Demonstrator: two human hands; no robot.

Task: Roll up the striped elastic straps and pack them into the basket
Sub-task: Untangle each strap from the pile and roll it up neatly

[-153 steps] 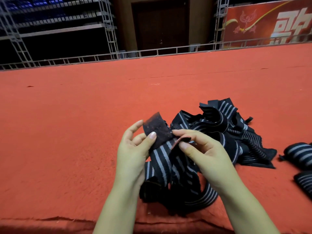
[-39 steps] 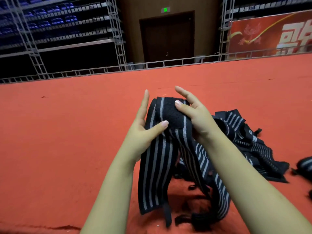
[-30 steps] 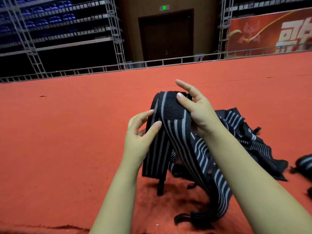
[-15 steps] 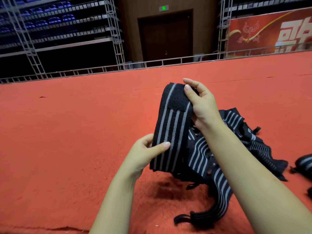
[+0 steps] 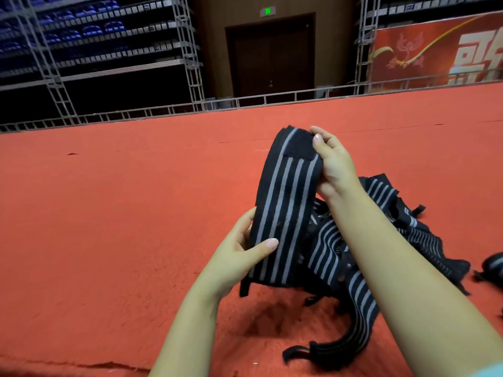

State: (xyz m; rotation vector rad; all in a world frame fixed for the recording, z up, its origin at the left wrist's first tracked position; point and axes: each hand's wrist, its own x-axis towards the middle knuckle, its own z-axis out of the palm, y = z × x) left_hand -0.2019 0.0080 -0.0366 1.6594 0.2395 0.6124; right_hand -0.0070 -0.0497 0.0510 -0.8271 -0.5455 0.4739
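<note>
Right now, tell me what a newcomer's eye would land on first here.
First, the striped strap held up in mid-frame: the right hand pinches its top end by the plain black patch, and the left hand grips it lower down. Behind the right forearm, a loose heap of straps lies on the red carpet. At the far right edge sits a rolled strap.

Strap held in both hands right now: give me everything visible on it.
The held strap is a black woven elastic band with lengthwise grey stripes and a plain black fuzzy patch at its top end. It hangs stretched upright, unrolled. The right hand pinches the patch end; the left hand grips lower down, thumb across the stripes. Its tail drops behind toward the red carpet.
</note>
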